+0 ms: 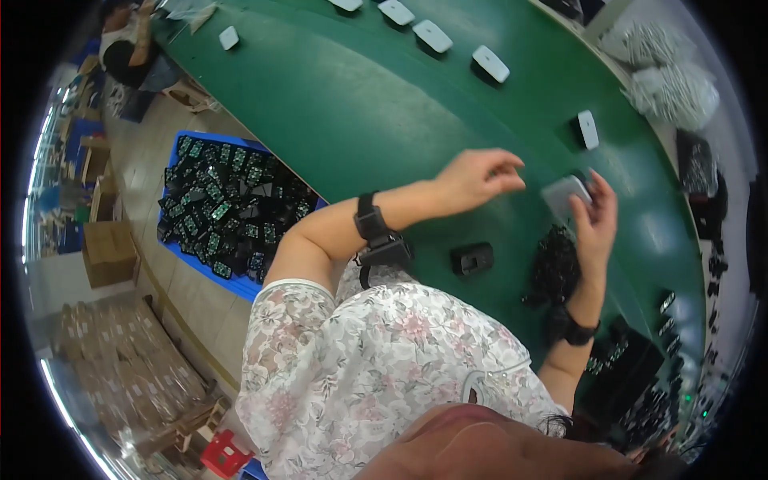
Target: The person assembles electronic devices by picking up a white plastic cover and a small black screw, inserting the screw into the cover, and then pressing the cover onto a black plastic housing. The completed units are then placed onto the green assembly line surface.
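My right hand (596, 220) grips a small pale rounded casing (568, 194) between thumb and fingers, above the green table; motion blurs it somewhat. To its left my left hand (482, 178) reaches over the table with fingers apart and slightly bent, holding nothing that I can see. A black block-shaped part (472, 258) lies on the table below my left hand. Near my right wrist is a heap of small black parts or cords (554, 264), too tangled to name. Beyond my right hand a white rounded casing (588, 130) rests on the table.
Several white casings (433, 36) line the far side of the green table (336, 96). A blue crate (220, 282) of black parts with circuit boards stands left. Plastic bags (672, 88) lie beyond the table's right edge. A co-worker (132, 48) sits far left.
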The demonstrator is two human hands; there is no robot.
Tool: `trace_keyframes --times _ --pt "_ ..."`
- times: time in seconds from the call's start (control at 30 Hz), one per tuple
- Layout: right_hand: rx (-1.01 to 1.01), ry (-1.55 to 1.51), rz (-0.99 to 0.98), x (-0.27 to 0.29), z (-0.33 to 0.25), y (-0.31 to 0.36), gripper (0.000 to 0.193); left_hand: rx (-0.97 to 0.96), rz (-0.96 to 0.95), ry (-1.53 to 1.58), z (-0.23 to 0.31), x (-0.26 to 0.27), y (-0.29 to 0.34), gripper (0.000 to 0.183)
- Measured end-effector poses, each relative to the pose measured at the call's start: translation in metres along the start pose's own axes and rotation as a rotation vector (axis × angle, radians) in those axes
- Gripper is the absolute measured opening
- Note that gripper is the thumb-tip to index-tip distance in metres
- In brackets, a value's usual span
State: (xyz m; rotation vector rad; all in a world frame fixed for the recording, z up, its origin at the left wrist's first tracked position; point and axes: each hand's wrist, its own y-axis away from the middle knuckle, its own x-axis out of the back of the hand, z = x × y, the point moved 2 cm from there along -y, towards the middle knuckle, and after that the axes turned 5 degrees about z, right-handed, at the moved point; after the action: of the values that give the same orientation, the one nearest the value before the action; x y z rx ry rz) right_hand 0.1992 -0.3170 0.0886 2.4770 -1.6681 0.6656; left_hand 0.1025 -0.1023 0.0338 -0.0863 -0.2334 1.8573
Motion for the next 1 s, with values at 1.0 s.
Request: trace_keyframes --times 1.0 --pt "-0.45 0.514 0.42 0.291 0.143 -0.004 0.034 0.476 1.129 -1.448 -0.13 0.52 -0.069 0.065"
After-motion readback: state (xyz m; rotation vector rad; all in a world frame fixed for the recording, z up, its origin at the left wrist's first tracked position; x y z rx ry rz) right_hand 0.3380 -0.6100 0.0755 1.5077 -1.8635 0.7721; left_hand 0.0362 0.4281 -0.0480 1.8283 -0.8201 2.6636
